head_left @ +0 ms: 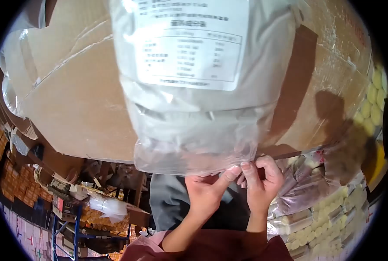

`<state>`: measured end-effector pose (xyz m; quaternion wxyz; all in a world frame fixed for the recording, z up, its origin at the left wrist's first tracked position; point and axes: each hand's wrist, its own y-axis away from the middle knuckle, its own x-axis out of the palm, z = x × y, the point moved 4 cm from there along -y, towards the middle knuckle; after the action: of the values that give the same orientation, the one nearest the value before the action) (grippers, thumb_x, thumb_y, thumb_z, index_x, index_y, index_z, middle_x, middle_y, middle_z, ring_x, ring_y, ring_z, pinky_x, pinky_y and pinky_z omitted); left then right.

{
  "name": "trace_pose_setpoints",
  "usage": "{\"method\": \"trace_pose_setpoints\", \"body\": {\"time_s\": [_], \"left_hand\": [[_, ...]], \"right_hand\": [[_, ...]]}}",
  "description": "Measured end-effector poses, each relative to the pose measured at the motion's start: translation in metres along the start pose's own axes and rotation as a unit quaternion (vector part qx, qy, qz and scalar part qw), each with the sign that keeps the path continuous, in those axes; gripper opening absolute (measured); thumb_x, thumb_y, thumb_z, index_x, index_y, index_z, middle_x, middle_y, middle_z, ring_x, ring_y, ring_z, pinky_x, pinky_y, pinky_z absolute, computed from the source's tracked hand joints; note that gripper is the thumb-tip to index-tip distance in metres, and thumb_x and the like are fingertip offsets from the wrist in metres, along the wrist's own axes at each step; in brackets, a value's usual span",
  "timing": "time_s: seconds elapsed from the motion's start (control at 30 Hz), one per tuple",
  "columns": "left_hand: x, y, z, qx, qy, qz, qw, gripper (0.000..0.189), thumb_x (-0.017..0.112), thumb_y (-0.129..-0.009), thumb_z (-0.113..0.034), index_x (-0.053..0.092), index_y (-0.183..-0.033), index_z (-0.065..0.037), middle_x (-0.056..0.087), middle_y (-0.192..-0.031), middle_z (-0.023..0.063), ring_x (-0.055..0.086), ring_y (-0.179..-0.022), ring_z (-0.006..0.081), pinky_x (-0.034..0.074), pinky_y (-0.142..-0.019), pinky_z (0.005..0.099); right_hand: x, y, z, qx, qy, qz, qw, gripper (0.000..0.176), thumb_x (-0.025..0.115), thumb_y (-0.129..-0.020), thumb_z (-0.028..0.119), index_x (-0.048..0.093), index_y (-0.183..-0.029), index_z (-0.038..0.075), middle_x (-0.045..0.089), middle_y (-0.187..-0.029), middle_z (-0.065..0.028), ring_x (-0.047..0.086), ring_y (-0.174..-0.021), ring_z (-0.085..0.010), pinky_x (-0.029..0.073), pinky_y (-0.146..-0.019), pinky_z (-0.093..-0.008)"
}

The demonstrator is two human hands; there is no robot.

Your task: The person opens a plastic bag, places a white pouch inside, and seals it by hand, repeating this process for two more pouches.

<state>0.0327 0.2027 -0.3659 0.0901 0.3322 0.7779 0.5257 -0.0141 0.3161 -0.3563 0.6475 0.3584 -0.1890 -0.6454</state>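
A large clear plastic bag [207,102] full of pale powder lies on brown cardboard [80,95], with a printed white label [189,48] on its upper part. Its flat, unfilled end hangs over the cardboard's near edge. My left hand [207,191] pinches the near edge of this end between thumb and fingers. Close beside it on the right, my right hand [261,178] pinches the bag's near right corner. The thumbs of both hands almost touch.
Wrapped packs of pale yellow round items [320,226] are stacked at the lower right. A blue metal frame [77,232] and a bundle of clear plastic [108,206] stand at the lower left. Orange packs [22,182] lie farther left.
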Motion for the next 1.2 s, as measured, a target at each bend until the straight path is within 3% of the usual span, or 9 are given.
{"method": "trace_pose_setpoints", "body": {"time_s": [0.17, 0.27, 0.47, 0.5, 0.7, 0.83, 1.0, 1.07, 1.2], "left_hand": [[-0.004, 0.003, -0.004, -0.025, 0.018, -0.013, 0.999, 0.019, 0.069, -0.081, 0.008, 0.068, -0.1, 0.006, 0.069, -0.097, 0.0119, 0.064, -0.085, 0.0153, 0.052, -0.077, 0.0287], [-0.002, 0.006, -0.004, -0.018, 0.041, -0.029, 0.999, 0.017, 0.069, -0.081, 0.007, 0.069, -0.098, 0.005, 0.07, -0.094, 0.0111, 0.064, -0.084, 0.0144, 0.052, -0.078, 0.0287], [0.0, 0.008, -0.007, -0.033, 0.061, -0.049, 0.996, 0.016, 0.069, -0.082, 0.006, 0.069, -0.098, 0.006, 0.07, -0.094, 0.0113, 0.064, -0.083, 0.0145, 0.051, -0.078, 0.0265], [-0.002, 0.008, -0.006, -0.036, 0.068, -0.051, 0.996, 0.015, 0.069, -0.082, 0.006, 0.069, -0.097, 0.006, 0.07, -0.093, 0.0115, 0.064, -0.082, 0.0145, 0.051, -0.077, 0.0263], [-0.007, 0.01, -0.007, -0.035, 0.128, -0.071, 0.989, 0.008, 0.069, -0.082, 0.006, 0.068, -0.089, 0.007, 0.07, -0.088, 0.0126, 0.064, -0.077, 0.0138, 0.05, -0.074, 0.0258], [-0.02, 0.013, -0.006, -0.048, 0.132, -0.072, 0.987, 0.007, 0.065, -0.088, -0.005, 0.064, -0.087, 0.002, 0.067, -0.088, 0.011, 0.063, -0.082, 0.0197, 0.051, -0.083, 0.0377], [-0.035, 0.004, -0.034, -0.012, 0.141, -0.106, 0.984, 0.012, 0.064, -0.09, -0.009, 0.06, -0.081, -0.003, 0.058, -0.076, 0.0028, 0.054, -0.072, 0.0126, 0.047, -0.077, 0.0311], [-0.05, -0.002, -0.042, 0.021, 0.205, -0.114, 0.972, 0.003, 0.065, -0.087, 0.0, 0.065, -0.086, 0.003, 0.067, -0.088, 0.0089, 0.061, -0.08, 0.0156, 0.051, -0.08, 0.0347], [-0.07, -0.009, -0.062, 0.061, 0.199, -0.132, 0.969, 0.008, 0.066, -0.087, -0.003, 0.063, -0.081, 0.0, 0.06, -0.078, 0.0019, 0.052, -0.073, 0.0109, 0.044, -0.07, 0.0291]], "right_hand": [[0.004, 0.003, 0.006, -0.017, 0.014, -0.031, 0.999, 0.022, 0.072, -0.084, 0.005, 0.052, -0.074, 0.001, 0.054, -0.06, -0.0026, 0.05, -0.047, -0.0062, 0.035, -0.043, -0.0197], [0.005, 0.006, 0.005, 0.039, -0.041, -0.037, 0.998, 0.021, 0.071, -0.085, 0.005, 0.053, -0.074, 0.001, 0.054, -0.063, -0.0016, 0.05, -0.053, -0.0047, 0.037, -0.048, -0.0188], [0.011, 0.009, -0.003, 0.036, 0.014, -0.033, 0.999, 0.026, 0.067, -0.088, 0.009, 0.054, -0.069, 0.0, 0.051, -0.065, 0.0011, 0.041, -0.062, -0.0028, 0.03, -0.053, -0.02], [0.012, 0.011, -0.006, 0.053, 0.005, -0.027, 0.998, 0.026, 0.066, -0.089, 0.011, 0.055, -0.068, -0.001, 0.051, -0.064, 0.0012, 0.039, -0.058, -0.0037, 0.028, -0.05, -0.0218], [0.014, 0.014, 0.005, -0.032, 0.062, -0.029, 0.997, 0.025, 0.066, -0.088, 0.008, 0.055, -0.067, -0.001, 0.05, -0.059, 0.0003, 0.037, -0.052, -0.0048, 0.027, -0.047, -0.0227], [0.012, 0.015, 0.005, -0.018, 0.038, -0.031, 0.999, 0.033, 0.068, -0.087, 0.01, 0.049, -0.062, 0.0, 0.048, -0.057, -0.0016, 0.041, -0.051, -0.0067, 0.031, -0.048, -0.023], [0.016, 0.014, 0.01, 0.025, -0.005, -0.049, 0.998, 0.039, 0.066, -0.09, 0.018, 0.047, -0.06, 0.002, 0.045, -0.056, -0.0004, 0.046, -0.051, -0.0084, 0.036, -0.048, -0.024], [0.014, 0.015, 0.008, 0.053, -0.033, -0.046, 0.997, 0.035, 0.065, -0.091, 0.02, 0.05, -0.064, 0.003, 0.047, -0.058, 0.0009, 0.048, -0.051, -0.0079, 0.035, -0.047, -0.0224], [0.016, 0.016, 0.004, 0.07, -0.084, -0.045, 0.993, 0.027, 0.063, -0.092, 0.018, 0.054, -0.071, 0.004, 0.051, -0.062, 0.0001, 0.048, -0.051, -0.0075, 0.034, -0.047, -0.0204]]}}
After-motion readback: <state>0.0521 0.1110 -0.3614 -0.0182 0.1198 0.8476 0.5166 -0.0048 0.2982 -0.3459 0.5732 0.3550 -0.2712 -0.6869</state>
